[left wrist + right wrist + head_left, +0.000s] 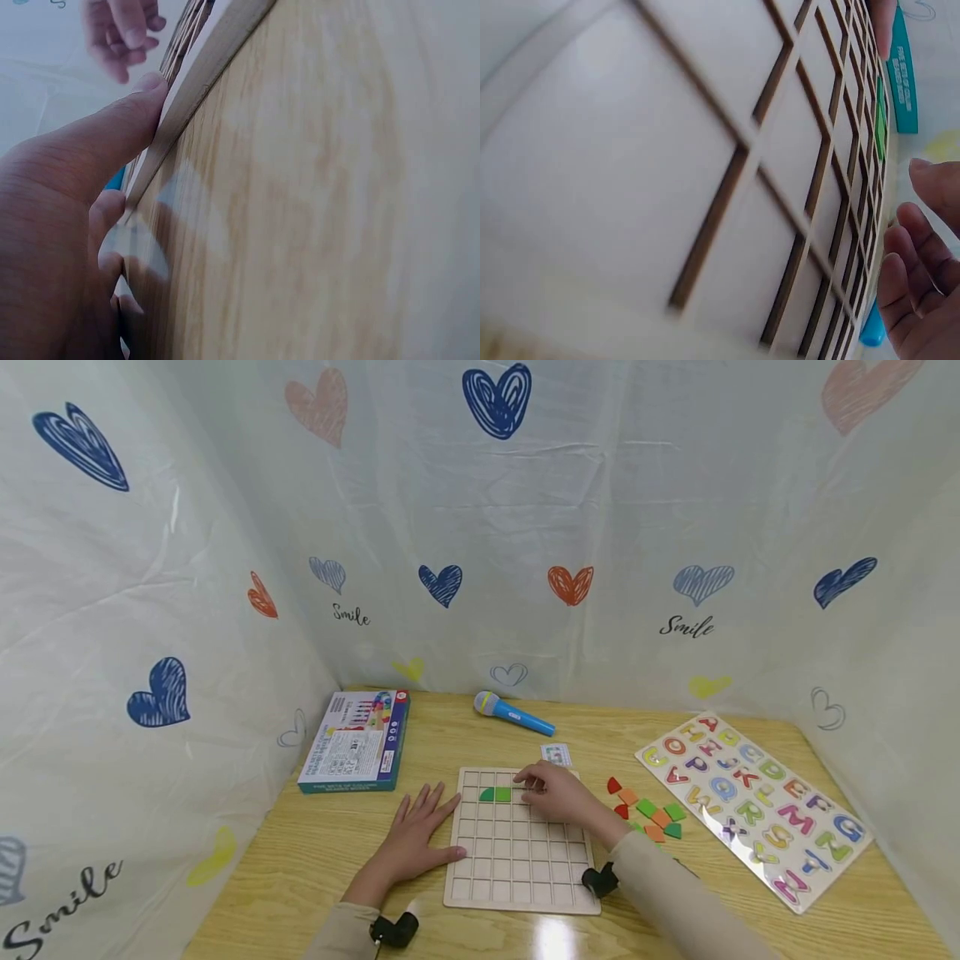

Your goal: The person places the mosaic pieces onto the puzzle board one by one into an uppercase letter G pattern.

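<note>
The left hand (417,833) lies flat on the wooden table (300,860), fingers spread and straight, its thumb side touching the left edge of the pale grid board (517,860); the left wrist view shows the thumb (112,135) pressed along that edge. The right hand (558,793) rests over the board's upper right part, fingers bent downward at a cell in the second row, just right of two green pieces (495,794) already seated side by side there. Whether the fingertips pinch a piece cannot be told; in the right wrist view the fingers (915,285) appear loosely curled above the grid. The board sits in the middle of the table in front of the person. Just to its right lies a small heap of loose red, orange and green pieces (648,814), and beyond them an alphabet puzzle (753,806). A small card (556,753) lies behind the board, a blue toy microphone (513,714) farther back, and a box (356,752) to the left.
</note>
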Motion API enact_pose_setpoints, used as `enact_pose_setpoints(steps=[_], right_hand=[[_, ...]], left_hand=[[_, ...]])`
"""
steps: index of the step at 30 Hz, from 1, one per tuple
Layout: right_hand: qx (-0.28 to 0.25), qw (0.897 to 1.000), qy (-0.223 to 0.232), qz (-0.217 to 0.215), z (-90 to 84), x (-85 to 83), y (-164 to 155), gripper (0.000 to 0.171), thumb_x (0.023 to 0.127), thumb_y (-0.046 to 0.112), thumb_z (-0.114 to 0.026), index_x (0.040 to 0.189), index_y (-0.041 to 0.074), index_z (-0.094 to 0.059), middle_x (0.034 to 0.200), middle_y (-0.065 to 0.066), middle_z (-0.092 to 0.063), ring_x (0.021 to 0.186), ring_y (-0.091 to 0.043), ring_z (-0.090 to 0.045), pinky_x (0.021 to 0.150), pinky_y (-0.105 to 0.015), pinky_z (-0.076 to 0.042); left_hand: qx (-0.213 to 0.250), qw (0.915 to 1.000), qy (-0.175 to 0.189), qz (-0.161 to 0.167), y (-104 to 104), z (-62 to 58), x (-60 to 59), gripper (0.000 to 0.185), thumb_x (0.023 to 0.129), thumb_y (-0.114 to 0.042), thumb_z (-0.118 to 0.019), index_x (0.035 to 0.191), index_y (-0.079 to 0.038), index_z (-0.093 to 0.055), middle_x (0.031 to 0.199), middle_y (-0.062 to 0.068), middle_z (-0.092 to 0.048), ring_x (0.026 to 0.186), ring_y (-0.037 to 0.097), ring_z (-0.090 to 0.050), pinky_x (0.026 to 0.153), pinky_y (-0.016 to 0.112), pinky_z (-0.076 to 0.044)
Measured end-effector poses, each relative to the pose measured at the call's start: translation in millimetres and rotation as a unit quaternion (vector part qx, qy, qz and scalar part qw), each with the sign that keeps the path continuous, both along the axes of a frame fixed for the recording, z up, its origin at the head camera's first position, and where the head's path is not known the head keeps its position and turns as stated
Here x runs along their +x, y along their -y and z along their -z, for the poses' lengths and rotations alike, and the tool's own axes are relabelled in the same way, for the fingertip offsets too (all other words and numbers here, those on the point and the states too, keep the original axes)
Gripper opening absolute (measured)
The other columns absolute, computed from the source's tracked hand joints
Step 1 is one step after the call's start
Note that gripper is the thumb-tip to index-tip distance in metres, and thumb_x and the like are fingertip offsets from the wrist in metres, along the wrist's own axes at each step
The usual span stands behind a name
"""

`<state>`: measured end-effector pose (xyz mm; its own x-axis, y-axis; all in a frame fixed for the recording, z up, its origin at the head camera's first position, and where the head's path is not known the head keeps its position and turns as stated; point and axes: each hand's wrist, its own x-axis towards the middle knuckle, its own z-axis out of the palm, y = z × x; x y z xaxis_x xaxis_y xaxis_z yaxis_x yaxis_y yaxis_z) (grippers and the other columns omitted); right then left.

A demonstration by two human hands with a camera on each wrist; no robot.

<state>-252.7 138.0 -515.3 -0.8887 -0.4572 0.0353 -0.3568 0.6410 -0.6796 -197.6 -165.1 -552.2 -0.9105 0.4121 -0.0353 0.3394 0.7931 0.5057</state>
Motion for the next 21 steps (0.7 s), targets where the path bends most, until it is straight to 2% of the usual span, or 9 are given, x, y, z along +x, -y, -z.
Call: enact_pose_setpoints(steps=[6,10,21], right_hand=[[0.004,1.0,0.001,0.017,-6.1,7.6,-31,0.02,0.097,0.009,-0.068,0.116,0.008,-0.072,0.096,0.004,-0.062,0.085,-0.012,-0.056,0.073,-0.032,-0.051],[0.001,1.0,-0.013,0.027,-4.2,13.5,-54,0.021,0.097,0.009,-0.068,0.118,0.006,-0.071,0.096,0.004,-0.063,0.084,-0.012,-0.057,0.07,-0.03,-0.051],[0.017,0.996,-0.027,0.087,-3.8,39.1,-112,0.023,0.097,0.013,-0.07,0.119,0.006,-0.071,0.098,0.005,-0.065,0.085,-0.01,-0.059,0.073,-0.03,-0.053]], left_hand=[[0.003,1.0,-0.003,0.001,1,-1.2,-0.4,0.088,0.087,-0.067,-0.066,0.159,-0.024,-0.038,0.169,0.011,-0.018,0.156,0.035,-0.006,0.124,0.057,0.004],[0.0,1.0,-0.003,0.002,1,-1.2,-0.4,0.089,0.087,-0.067,-0.066,0.159,-0.024,-0.038,0.169,0.011,-0.018,0.156,0.035,-0.006,0.124,0.057,0.004],[0.001,1.0,0.001,0.005,1,0.9,0.2,0.089,0.088,-0.067,-0.065,0.16,-0.023,-0.037,0.169,0.011,-0.017,0.156,0.035,-0.005,0.123,0.058,0.005]])
